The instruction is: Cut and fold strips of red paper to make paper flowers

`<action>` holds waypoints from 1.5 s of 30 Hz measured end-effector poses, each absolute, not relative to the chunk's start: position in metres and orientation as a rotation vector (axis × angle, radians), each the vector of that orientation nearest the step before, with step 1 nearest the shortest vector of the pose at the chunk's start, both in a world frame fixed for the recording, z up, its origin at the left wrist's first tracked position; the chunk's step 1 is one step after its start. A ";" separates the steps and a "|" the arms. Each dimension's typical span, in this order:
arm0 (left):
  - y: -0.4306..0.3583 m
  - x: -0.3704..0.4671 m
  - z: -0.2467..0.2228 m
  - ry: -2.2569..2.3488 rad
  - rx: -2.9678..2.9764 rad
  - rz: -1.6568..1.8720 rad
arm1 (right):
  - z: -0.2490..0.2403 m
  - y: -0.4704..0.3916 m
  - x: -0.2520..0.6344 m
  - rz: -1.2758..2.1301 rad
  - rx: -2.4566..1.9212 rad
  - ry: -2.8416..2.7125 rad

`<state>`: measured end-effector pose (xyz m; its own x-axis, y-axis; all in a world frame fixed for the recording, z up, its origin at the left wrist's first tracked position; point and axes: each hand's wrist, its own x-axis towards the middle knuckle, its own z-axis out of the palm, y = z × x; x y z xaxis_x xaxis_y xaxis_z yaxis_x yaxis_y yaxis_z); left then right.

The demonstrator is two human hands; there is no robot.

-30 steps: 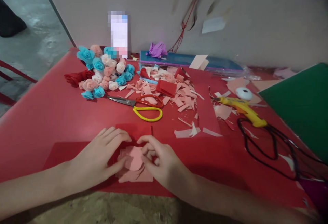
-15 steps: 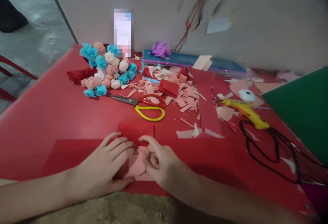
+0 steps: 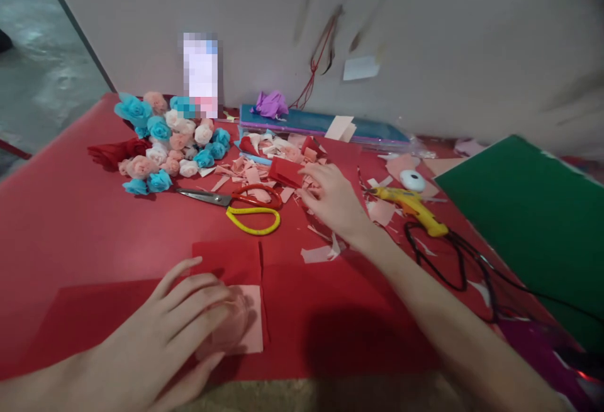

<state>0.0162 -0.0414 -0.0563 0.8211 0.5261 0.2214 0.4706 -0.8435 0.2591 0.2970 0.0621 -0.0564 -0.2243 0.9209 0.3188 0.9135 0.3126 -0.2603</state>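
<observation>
My left hand (image 3: pixel 184 317) lies with fingers spread over light pink paper (image 3: pixel 253 324) near the table's front edge. A rounded pink piece shows under its fingertips, partly hidden by them. Beneath and beyond is red paper (image 3: pixel 226 258). My right hand (image 3: pixel 337 201) is stretched out over the heap of pink paper scraps (image 3: pixel 250 170). Its thumb and index finger are apart, at the right edge of a folded red paper (image 3: pixel 284 172); I see nothing held between them. Scissors (image 3: pixel 229 201) with one red and one yellow handle loop lie left of it.
Blue, pink and white paper flowers (image 3: pixel 160 141) are bunched at the back left, before a blurred upright screen (image 3: pixel 201 72). A yellow glue gun (image 3: pixel 415 207) with a black cord lies right, near a green board (image 3: pixel 528 223). A wall (image 3: pixel 425 41) bounds the back.
My right hand has left the pink paper and reached forward and right to the scraps. My left hand stays on the pink paper. The view has shifted to the right.
</observation>
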 end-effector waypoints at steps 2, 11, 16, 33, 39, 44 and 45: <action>-0.041 0.022 -0.054 0.703 2.858 0.421 | -0.063 0.085 0.298 0.051 -1.607 -2.269; -0.042 0.028 -0.064 0.641 2.831 0.551 | -0.070 0.114 0.297 0.052 -1.739 -2.154; -0.019 0.020 -0.059 0.729 2.842 0.413 | -0.044 0.107 0.308 0.005 -1.756 -1.945; -0.012 0.015 -0.068 1.123 2.495 0.471 | -0.056 -0.023 0.314 -0.112 -1.505 -2.065; -0.040 0.020 -0.060 0.891 2.580 0.456 | -0.071 -0.046 0.311 -0.136 -1.493 -2.111; -0.052 0.024 -0.060 0.747 2.817 0.481 | -0.074 -0.051 0.310 -0.216 -1.432 -2.170; -0.052 0.024 -0.060 0.713 2.860 0.479 | -0.075 -0.052 0.309 -0.221 -1.422 -2.184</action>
<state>0.0241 -0.0523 -0.0602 0.8355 0.4793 0.2688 0.4298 -0.8747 0.2239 0.3091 -0.0523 -0.0747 -0.3131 0.8043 0.5051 0.8891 0.4352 -0.1418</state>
